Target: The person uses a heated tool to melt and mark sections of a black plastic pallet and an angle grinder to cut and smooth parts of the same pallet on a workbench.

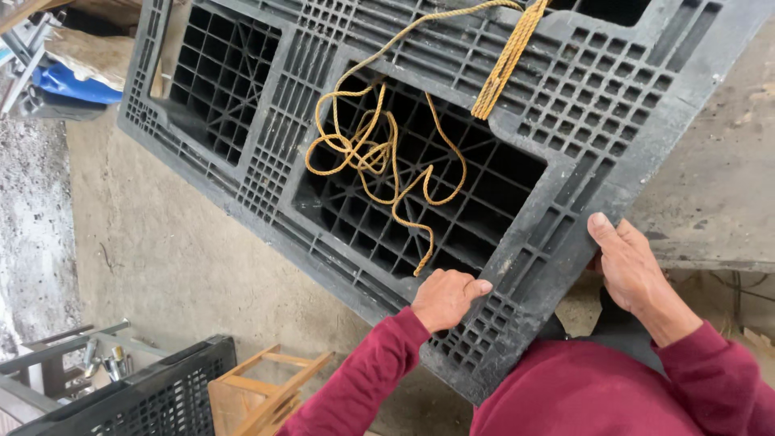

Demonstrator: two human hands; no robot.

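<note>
Both hands, left hand (446, 298) and right hand (630, 262), grip black pallet (565, 145) near edge, bare concrete floor (161, 250) alongside.

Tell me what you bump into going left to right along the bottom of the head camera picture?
Metal frame → black crate → wooden stool → left hand on the black pallet → right hand on the pallet's edge.

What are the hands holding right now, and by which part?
Both the left hand and right hand grip the black plastic pallet at its near corner edge.
</note>
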